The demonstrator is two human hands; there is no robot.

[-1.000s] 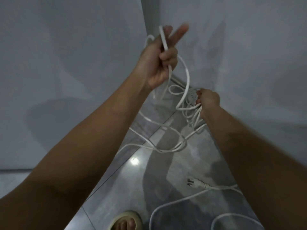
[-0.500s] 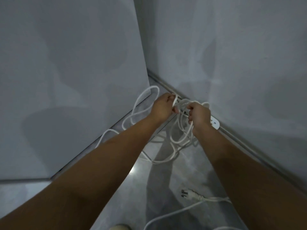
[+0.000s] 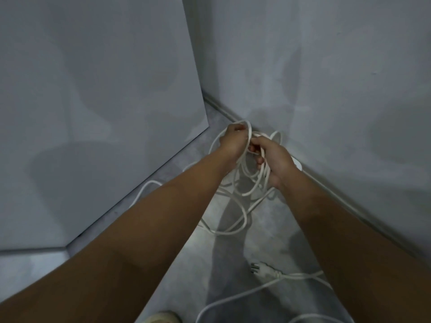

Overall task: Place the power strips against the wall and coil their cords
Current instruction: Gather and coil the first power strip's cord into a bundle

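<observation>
Corner of room: both hands engaged on cord (image 3: 234, 231).
Left hand (image 3: 234, 142) grips one loop; right hand (image 3: 277, 162), just beside it, holds several gathered loops. Slack trails over the floor (image 3: 186, 276). Power strip (image 3: 298, 164) lies against the wall (image 3: 326, 89), mostly hidden. A plug (image 3: 263, 270) lies nearer.

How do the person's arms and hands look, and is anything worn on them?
The left forearm and right forearm are bare to the frame edge: no sleeve shows. The left hand and right hand wear no gloves, and no watch or bracelet is on either wrist. Rings cannot be judged: the white cord covers some fingers.
</observation>
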